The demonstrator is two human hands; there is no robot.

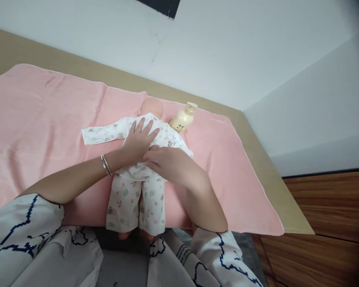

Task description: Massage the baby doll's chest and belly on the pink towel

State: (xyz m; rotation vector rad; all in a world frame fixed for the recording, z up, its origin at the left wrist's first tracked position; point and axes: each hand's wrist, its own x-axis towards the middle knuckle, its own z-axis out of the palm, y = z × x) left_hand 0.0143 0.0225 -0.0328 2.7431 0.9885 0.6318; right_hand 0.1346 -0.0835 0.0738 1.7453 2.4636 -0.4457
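Note:
A baby doll point(134, 169) in white printed pyjamas lies lengthwise before me, its bald head point(151, 107) away from me and its feet at the near table edge. No face shows on the head. My left hand point(140, 139) rests on the doll's upper body, open, fingers spread flat over the shirt. Close against it, my right hand point(175, 163) lies over the doll's side with its fingers bent and drawn together. Their tips are hidden, and so is anything they may hold. One doll sleeve point(103, 134) stretches out to the left.
A pale yellow pump bottle point(183, 118) stands by the doll's head on the right. The pink blanket point(62, 103) covers much of the tan table point(260, 159). A white wall point(215, 52) rises behind it. Brown wooden panels point(326, 207) are at the right.

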